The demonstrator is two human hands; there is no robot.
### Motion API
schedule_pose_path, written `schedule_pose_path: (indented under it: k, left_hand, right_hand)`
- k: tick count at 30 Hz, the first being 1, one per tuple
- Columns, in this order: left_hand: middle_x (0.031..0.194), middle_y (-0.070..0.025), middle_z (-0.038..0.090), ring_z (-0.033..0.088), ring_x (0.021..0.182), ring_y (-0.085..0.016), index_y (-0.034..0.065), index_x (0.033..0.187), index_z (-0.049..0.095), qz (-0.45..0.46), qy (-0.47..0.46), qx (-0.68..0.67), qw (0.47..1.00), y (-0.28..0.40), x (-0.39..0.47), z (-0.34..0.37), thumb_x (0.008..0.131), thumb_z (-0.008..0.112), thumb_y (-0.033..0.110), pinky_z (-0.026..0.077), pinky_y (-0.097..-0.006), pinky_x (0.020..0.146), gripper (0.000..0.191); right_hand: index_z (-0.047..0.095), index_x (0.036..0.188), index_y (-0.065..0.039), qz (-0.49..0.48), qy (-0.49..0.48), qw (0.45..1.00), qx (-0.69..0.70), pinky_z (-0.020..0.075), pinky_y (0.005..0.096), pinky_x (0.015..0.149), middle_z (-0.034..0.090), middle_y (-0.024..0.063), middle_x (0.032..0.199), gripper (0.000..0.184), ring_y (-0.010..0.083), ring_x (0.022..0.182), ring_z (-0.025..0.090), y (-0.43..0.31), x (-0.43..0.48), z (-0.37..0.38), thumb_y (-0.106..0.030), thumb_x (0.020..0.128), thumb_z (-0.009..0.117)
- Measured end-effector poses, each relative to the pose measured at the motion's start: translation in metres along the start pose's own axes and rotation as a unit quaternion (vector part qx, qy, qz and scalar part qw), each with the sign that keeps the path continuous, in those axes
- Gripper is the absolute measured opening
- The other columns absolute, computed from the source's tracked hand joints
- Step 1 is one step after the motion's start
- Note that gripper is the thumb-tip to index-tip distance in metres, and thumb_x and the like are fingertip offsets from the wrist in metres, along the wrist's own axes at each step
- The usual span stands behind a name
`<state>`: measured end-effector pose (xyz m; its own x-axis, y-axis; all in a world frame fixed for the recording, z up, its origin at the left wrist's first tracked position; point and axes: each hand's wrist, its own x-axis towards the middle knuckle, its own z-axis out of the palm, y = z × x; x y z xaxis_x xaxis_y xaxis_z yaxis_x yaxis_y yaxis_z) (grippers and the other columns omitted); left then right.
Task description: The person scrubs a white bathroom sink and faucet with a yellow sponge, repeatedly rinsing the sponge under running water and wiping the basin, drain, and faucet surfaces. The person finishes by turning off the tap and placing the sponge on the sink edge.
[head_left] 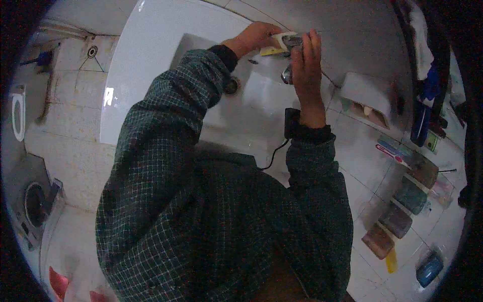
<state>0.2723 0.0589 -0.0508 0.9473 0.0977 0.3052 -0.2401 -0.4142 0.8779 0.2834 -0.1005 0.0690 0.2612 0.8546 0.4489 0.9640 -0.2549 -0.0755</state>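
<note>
Above a white washbasin (222, 132), my left hand (256, 34) grips a pale item with a yellow edge (274, 50), perhaps a cloth or packet; its exact kind is unclear. My right hand (307, 60) has its fingers extended against a greyish, shiny object (293, 40) beside that item; whether it grips this object cannot be told. Just below the right hand shows a chrome part (286, 75), apparently of the faucet. A round drain fitting (232, 86) lies near my left sleeve. A small black device (291, 122) with a cord sits by my right wrist.
A white wall box with openings (366, 94) is at the right. Several coloured cups (409, 194) and a pink-and-white toothbrush (390, 153) are on the tiled wall. A front-loading washing machine (34, 204) stands at the far left. A floor drain (92, 52) is at upper left.
</note>
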Motion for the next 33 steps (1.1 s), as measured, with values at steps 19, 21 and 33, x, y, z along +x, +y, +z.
schedule_pose_path:
  k: [19,21,33]
  left_hand:
    - [0.100,-0.0114,0.064,0.062,0.089,-0.028,0.0088,0.110,0.061,-0.100,0.026,-0.067,0.992,0.001,-0.007,0.002,0.075,0.065,0.018,0.050,-0.0371,0.078,0.036]
    - [0.100,-0.0128,0.065,0.063,0.089,-0.026,0.0079,0.111,0.061,-0.032,0.016,-0.044,0.998,-0.013,-0.003,-0.006,0.076,0.066,0.019,0.049,-0.0362,0.078,0.038]
    - [0.104,-0.0150,0.060,0.057,0.097,-0.034,0.0080,0.113,0.055,0.119,0.042,0.095,0.987,0.000,0.000,0.010,0.075,0.065,0.023,0.046,-0.0408,0.084,0.042]
  right_hand:
    - [0.039,0.129,-0.006,0.169,0.043,0.973,0.151,0.0324,0.0453,0.102,0.034,0.0206,0.136,0.041,0.0388,0.124,0.035,0.014,-0.018,0.006,-0.017,0.091,0.048]
    - [0.041,0.129,-0.007,0.249,0.056,0.936,0.242,0.0341,0.0439,0.101,0.038,0.0201,0.133,0.041,0.0375,0.122,0.039,0.019,-0.028,0.007,-0.018,0.090,0.049]
    - [0.054,0.113,-0.003,0.397,-0.149,0.875,0.233,0.0433,0.0344,0.084,0.057,0.0090,0.104,0.029,0.0208,0.096,0.052,0.069,-0.083,0.020,-0.017,0.088,0.050]
